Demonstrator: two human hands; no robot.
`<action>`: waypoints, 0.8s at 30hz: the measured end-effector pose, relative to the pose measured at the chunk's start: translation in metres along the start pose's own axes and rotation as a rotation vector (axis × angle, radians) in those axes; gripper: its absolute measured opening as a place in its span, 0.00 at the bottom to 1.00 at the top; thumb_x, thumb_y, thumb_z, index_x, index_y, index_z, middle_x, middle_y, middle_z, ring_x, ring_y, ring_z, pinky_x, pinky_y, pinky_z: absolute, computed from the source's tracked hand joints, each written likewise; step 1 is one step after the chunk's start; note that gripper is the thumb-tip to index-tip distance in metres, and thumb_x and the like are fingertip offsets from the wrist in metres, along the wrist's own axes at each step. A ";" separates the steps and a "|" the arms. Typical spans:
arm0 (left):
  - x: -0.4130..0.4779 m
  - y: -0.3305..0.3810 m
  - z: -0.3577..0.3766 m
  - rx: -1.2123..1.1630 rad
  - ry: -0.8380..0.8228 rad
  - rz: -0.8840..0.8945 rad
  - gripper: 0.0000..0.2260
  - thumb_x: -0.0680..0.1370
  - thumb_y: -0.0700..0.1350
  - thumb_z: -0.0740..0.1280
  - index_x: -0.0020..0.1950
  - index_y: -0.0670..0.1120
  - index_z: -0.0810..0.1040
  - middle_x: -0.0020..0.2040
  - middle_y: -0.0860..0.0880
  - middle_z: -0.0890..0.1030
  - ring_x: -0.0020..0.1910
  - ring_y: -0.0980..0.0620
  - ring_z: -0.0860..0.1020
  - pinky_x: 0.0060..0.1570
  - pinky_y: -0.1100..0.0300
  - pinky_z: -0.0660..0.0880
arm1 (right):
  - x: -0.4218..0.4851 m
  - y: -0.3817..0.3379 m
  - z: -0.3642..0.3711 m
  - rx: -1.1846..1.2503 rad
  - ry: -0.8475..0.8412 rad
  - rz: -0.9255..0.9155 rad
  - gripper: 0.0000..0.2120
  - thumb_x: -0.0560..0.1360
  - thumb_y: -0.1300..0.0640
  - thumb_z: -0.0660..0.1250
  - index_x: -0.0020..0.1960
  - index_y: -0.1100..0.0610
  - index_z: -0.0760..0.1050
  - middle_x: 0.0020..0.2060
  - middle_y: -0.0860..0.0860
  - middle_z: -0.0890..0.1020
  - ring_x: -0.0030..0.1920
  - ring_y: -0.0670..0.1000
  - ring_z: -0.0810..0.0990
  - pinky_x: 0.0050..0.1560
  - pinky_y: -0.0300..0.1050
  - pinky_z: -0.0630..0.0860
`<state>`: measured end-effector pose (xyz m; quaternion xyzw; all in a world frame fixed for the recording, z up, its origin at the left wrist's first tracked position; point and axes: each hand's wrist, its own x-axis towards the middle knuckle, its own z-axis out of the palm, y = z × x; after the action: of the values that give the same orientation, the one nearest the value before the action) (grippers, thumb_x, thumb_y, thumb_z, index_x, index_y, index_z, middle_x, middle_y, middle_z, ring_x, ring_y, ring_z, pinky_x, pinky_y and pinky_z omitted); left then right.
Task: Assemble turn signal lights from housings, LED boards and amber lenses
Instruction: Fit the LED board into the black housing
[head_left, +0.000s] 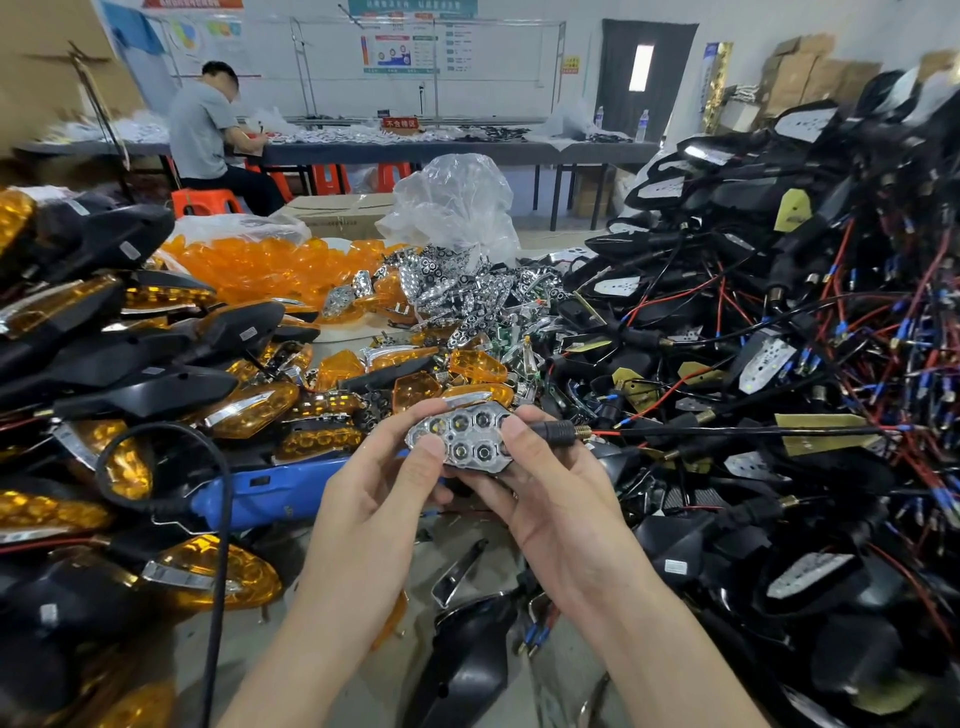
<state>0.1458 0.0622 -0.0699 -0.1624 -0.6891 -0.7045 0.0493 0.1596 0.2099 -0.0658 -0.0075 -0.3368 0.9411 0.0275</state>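
Observation:
Both hands hold one black turn signal housing (467, 441) with a chrome LED reflector seated in its face, above the middle of the bench. My left hand (384, 488) grips its left end, thumb pressed on the reflector. My right hand (550, 488) grips the right end, thumb on the reflector's edge, near the threaded stem (558, 432) that sticks out right. Loose amber lenses (415, 387) lie just behind. A heap of chrome reflectors (457, 291) sits farther back.
Finished amber-lensed lights (130, 374) pile up at left. Black housings with red and blue wires (779, 338) heap up at right. A blue power tool (270, 491) with a black cable lies left of my hands. A bag of amber lenses (260, 265) stands behind. A seated person (208, 130) works at a far table.

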 end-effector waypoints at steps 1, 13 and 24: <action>0.000 0.000 0.001 -0.005 0.013 0.003 0.14 0.76 0.60 0.66 0.61 0.64 0.79 0.53 0.53 0.85 0.51 0.49 0.83 0.55 0.45 0.80 | -0.001 0.001 0.001 0.003 0.011 -0.002 0.17 0.70 0.60 0.76 0.56 0.58 0.75 0.55 0.62 0.86 0.53 0.59 0.87 0.46 0.46 0.84; 0.005 0.000 0.017 -0.484 0.170 -0.148 0.19 0.71 0.45 0.70 0.62 0.48 0.76 0.55 0.43 0.85 0.54 0.49 0.84 0.49 0.58 0.80 | 0.000 0.006 0.011 -0.087 0.082 -0.060 0.19 0.76 0.44 0.63 0.57 0.57 0.79 0.57 0.56 0.86 0.58 0.54 0.85 0.50 0.49 0.84; 0.002 0.002 0.011 -0.405 0.239 -0.039 0.14 0.73 0.48 0.71 0.59 0.52 0.78 0.54 0.49 0.85 0.55 0.49 0.83 0.50 0.60 0.80 | -0.001 0.006 0.002 -0.163 0.245 -0.155 0.16 0.74 0.51 0.71 0.54 0.63 0.80 0.51 0.59 0.86 0.49 0.55 0.86 0.44 0.44 0.84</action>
<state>0.1459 0.0736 -0.0670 -0.0712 -0.5261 -0.8433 0.0835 0.1607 0.2039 -0.0687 -0.0985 -0.4057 0.8978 0.1405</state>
